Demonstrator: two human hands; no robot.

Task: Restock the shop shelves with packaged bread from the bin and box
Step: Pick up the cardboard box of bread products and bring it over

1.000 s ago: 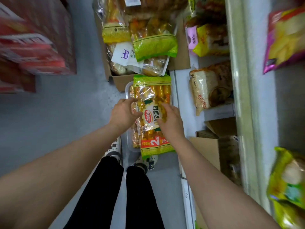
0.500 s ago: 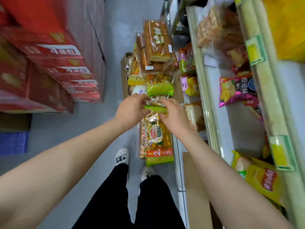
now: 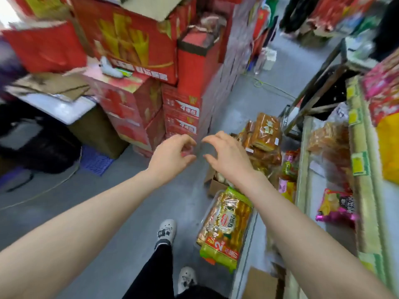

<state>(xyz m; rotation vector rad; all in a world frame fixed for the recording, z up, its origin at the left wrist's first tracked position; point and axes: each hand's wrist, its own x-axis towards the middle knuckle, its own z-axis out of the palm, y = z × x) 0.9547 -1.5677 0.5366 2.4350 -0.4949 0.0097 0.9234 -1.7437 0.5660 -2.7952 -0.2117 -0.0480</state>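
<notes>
Largest first: stacked red cartons fill the upper left. They are printed cardboard with squared edges, badly blurred. Below them lies grey floor, smooth and matt. On the right runs the shelf, with a pale rail carrying green-and-yellow tags. On it lies a glossy foil snack bag, crinkled and pink at the edge.

A brown cardboard box stands on the floor beside the shelf, flaps open. It holds clear-film bread packs, orange-brown and piled above the rim, some tilted. Just nearer me sits a clear plastic bin with rounded corners. In it lies the long bread pack, shiny film with green ends and a red label strip, on top of others I cannot count.

Change since half a second ago: both hands were pinching the green top end of that pack. It now lies in the bin and the hands are off it. The view has swung up toward the cartons.

The left hand and right hand are raised over the floor, close together but not touching. On each, the fingers are half-curled opposite the thumb and hold nothing.

White shoes are at the bottom of the view.
</notes>
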